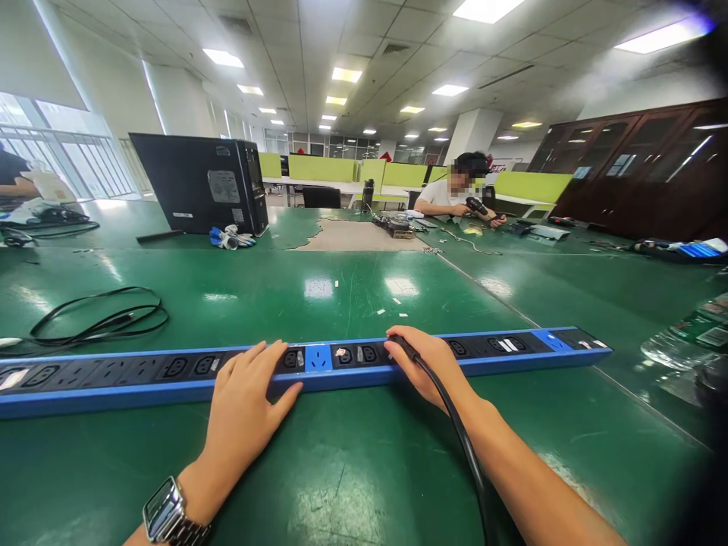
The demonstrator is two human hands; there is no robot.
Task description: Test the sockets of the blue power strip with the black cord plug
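A long blue power strip [318,358] with black socket sections lies across the green table in front of me. My left hand [247,394] is laid over the strip left of its middle, fingers across the top and thumb against the near side, gripping it. To the right, my right hand [425,362] is closed on the black plug [403,346] of a thick power cable [459,432], held at the strip's top face. Fingers hide the plug's tip, so I cannot tell whether it sits in a socket. The cable runs down toward the bottom edge of the view.
A thin black cable [102,322] lies coiled at the left. Beyond it stand a black computer case [196,186] and gloves [232,238]. Across the table a person [449,196] holds a dark tool. Plastic bottles [691,334] are at the right, and cardboard [346,236] lies farther back.
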